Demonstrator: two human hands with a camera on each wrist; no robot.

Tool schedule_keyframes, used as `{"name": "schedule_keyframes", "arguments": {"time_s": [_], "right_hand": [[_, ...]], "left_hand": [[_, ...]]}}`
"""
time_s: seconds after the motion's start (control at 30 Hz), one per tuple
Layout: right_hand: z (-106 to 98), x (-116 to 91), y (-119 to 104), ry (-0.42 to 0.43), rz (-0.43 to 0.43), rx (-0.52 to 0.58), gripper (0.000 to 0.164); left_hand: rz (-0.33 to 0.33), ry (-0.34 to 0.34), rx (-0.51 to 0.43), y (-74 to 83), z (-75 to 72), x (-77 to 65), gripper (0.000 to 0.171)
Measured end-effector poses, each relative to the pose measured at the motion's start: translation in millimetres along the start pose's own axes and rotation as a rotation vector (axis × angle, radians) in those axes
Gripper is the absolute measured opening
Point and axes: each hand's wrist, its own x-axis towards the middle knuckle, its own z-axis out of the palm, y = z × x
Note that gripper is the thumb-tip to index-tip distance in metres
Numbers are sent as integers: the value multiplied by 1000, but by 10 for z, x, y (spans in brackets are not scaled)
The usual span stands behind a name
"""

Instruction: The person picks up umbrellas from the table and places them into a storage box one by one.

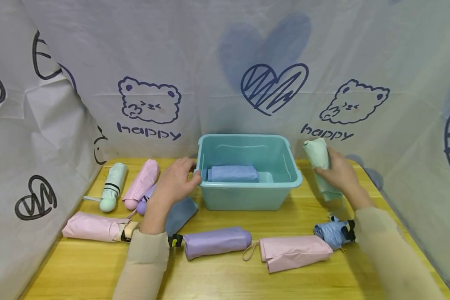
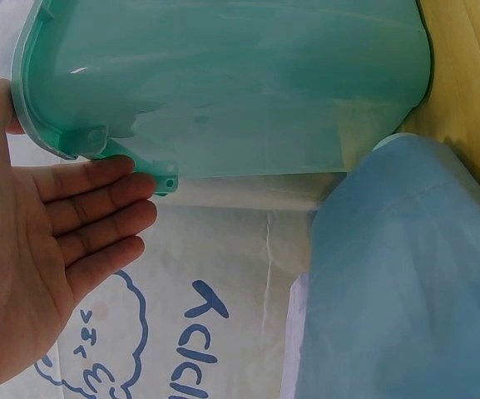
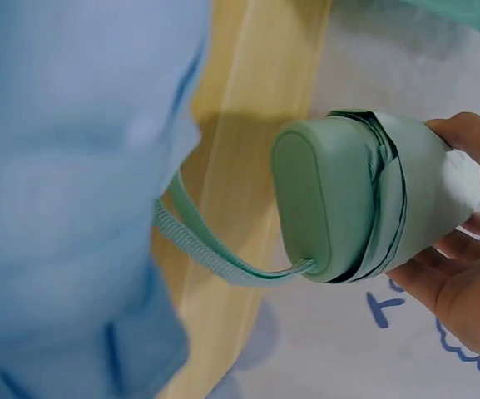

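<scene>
My right hand [image 1: 339,173] grips a folded mint-green umbrella [image 1: 318,156] to the right of the turquoise bin [image 1: 243,198], thumb on one side and fingers round the other. In the right wrist view, its flat oval handle end [image 3: 306,204] points away from the palm, with a green wrist strap [image 3: 215,249] looping from it. At the bin's left end is my left hand [image 1: 174,183], its fingers [image 2: 98,216] straight beside the side handle and its thumb at the rim. One folded blue umbrella [image 1: 234,173] lies inside the bin.
A mint umbrella [image 1: 114,185], pink umbrellas [image 1: 142,183] [image 1: 93,227] and a grey-blue umbrella [image 1: 181,214] lie left. In front are a purple umbrella [image 1: 215,242], a pink umbrella [image 1: 296,252] and a short blue umbrella [image 1: 331,233]. Printed cloth [image 1: 210,54] hangs behind.
</scene>
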Motion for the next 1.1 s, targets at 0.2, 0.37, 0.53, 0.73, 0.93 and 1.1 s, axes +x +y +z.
{"name": "schedule_keyframes", "arguments": {"time_s": [0.2,0.37,0.53,0.73,0.93,1.1], "right_hand": [[25,-60,-169,104,11,31,94],[2,-105,-336,182,-21,48,91],[-62,-137,-490,231,-81,54,90],[-153,-161,-683,237,-155,12,91],[-233,-170,-873,203,-244,-96,92],[-278,-155,-1013,176,-316,-178,90]], "left_hand": [[7,1,-4,-6,4,-9,43],[3,4,-4,-8,9,-15,43],[-1,1,-2,-11,12,-18,44],[-3,-3,4,-2,3,-12,44],[2,2,0,-6,6,-3,44],[4,1,1,-17,10,-6,44]]}}
